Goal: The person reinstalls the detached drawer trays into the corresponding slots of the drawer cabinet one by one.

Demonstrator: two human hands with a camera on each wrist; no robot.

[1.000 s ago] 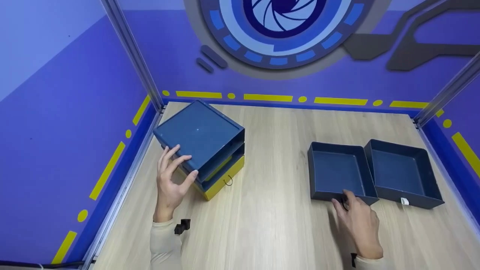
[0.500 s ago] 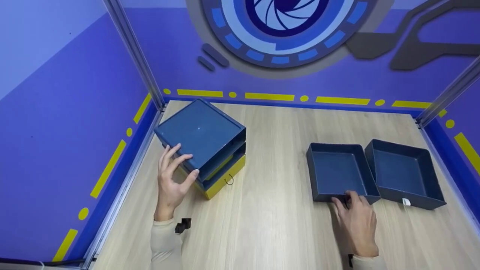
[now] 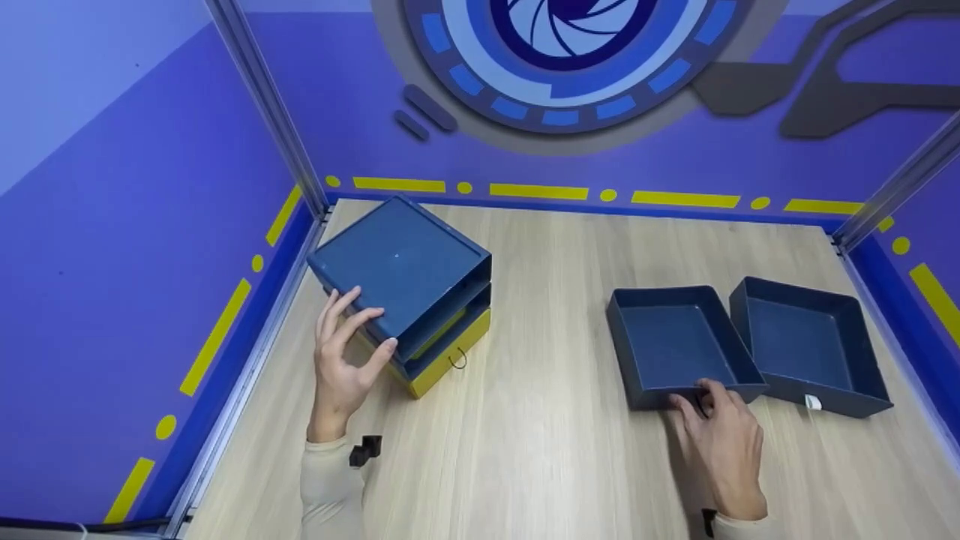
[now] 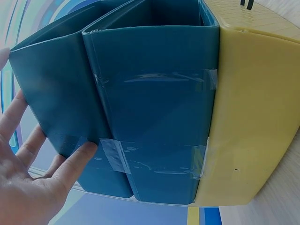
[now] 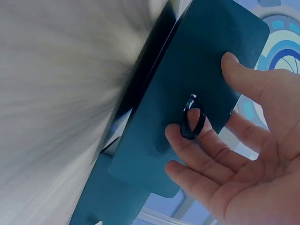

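My left hand [image 3: 343, 367] rests with spread fingers on the top edge of a stacked drawer unit [image 3: 397, 259]. The unit has dark blue upper tiers with open slots over a yellow bottom tier [image 3: 452, 356] with a small loop pull. Clear tape [image 4: 154, 159] runs across the blue side. My right hand [image 3: 724, 446] grips a dark blue drawer [image 3: 679, 345] at its near wall. In the right wrist view the thumb presses the front face, one finger reaches over the rim and another goes through the black loop pull [image 5: 187, 131]. The drawer's near end is tilted up a little.
A second dark blue drawer [image 3: 802, 337] with a white tab [image 3: 812, 403] lies on the wooden table [image 3: 547, 337], close against the first on its right. Blue panels with metal corner posts [image 3: 266, 105] enclose the table at the back and sides.
The drawer in my right hand has turned slightly, its far end shifting left and its near wall coming a little towards me. My left hand and the drawer unit have stayed put.
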